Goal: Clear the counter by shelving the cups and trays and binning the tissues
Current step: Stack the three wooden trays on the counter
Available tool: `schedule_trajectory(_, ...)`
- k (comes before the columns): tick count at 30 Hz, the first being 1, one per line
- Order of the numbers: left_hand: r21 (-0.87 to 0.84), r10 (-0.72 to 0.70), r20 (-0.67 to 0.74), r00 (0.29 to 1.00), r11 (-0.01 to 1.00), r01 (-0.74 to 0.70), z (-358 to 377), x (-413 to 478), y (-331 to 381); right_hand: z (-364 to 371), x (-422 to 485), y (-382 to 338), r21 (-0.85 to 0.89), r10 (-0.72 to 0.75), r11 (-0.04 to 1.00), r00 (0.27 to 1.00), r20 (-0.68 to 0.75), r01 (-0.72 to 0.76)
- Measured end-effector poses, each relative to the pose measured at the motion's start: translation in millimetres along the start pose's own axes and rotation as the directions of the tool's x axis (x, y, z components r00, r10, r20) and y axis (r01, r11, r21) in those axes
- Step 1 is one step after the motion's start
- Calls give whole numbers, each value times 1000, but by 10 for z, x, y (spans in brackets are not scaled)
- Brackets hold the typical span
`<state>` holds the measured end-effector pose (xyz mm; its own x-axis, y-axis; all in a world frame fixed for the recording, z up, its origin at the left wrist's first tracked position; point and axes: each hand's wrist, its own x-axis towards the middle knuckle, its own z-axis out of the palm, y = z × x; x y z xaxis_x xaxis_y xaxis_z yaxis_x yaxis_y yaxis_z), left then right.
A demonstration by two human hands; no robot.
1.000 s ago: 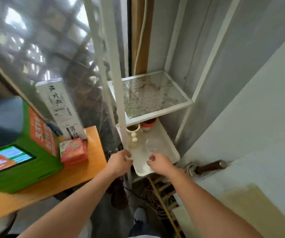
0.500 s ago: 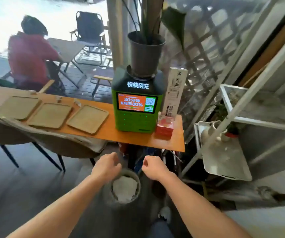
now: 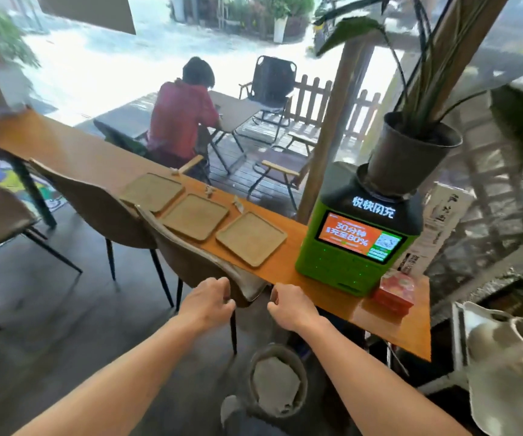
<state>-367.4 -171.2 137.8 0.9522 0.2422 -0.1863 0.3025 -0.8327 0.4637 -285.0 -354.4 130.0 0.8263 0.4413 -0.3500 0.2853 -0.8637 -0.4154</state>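
Both hands empty, fingers loosely curled, gripping nothing: L hand [image 3: 208, 305] and R hand [image 3: 291, 306] hang side by side, low and left of the green kiosk [image 3: 357, 243], R one nearer it. Three trays lie flat in a row on the tabletop [image 3: 65, 146] left of the kiosk: near tray [image 3: 251, 238], mid tray [image 3: 195, 217], far tray [image 3: 151, 191]. Small crumpled tissues [image 3: 210, 191] lie just behind the trays. Bin [image 3: 277, 379] is on the floor below-left of the kiosk, w/ a pale wad inside. Red box [image 3: 395, 291] sits just right-front of the kiosk. Cups [image 3: 518, 327] are on a white shelf tray [image 3: 474, 316] low-right of the kiosk, too blurred for me to count.
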Motion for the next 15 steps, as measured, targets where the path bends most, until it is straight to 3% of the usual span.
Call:
schedule_trajectory(8,50,44,55,998,998,-47,-248,957,80,-210,741,-26,71,86,994,996,15,-87)
schedule_trajectory(15,41,-3,120,993,999,-2,-299,1698,5,-249,1324,41,130,180,975,983,32,-183)
